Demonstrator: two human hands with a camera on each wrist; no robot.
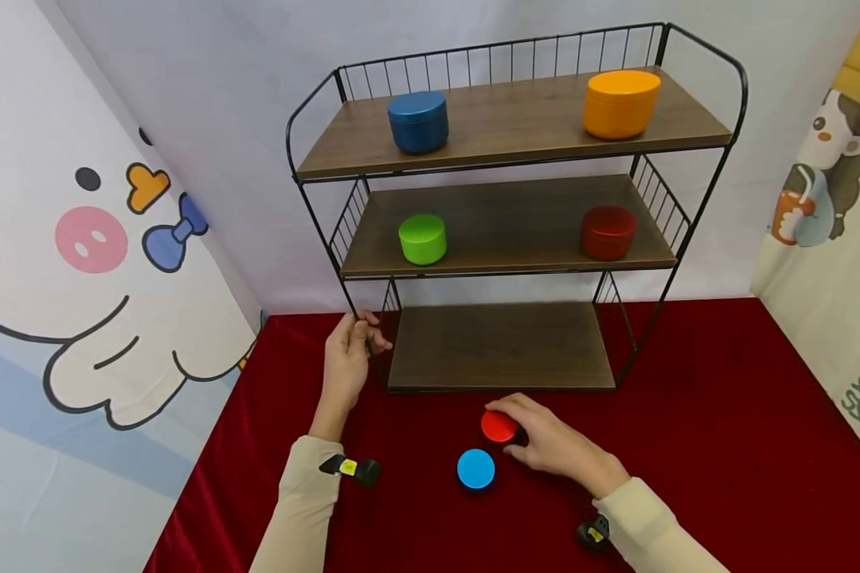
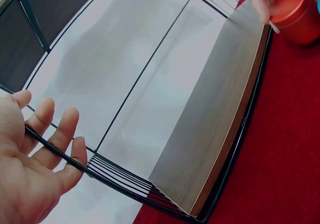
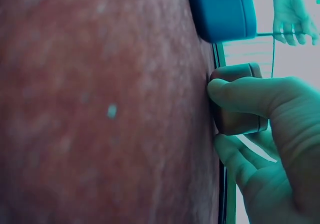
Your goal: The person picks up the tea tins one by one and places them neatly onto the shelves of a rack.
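Note:
My right hand holds a small round red tin with thumb and fingers on opposite sides. The right wrist view shows the same tin resting on the cloth, its colour looking dull. Nearer to me stands a light blue tin, apart from the hand. My left hand grips the black front left post of a three-tier shelf rack. In the left wrist view the fingers of that hand bend behind the black frame bar. The fingertips of my right hand touch the red tin there.
On the top shelf stand a dark blue tin and an orange tin. The middle shelf bears a green tin and a dark red tin. A dark red cloth covers the table; printed curtains hang around it.

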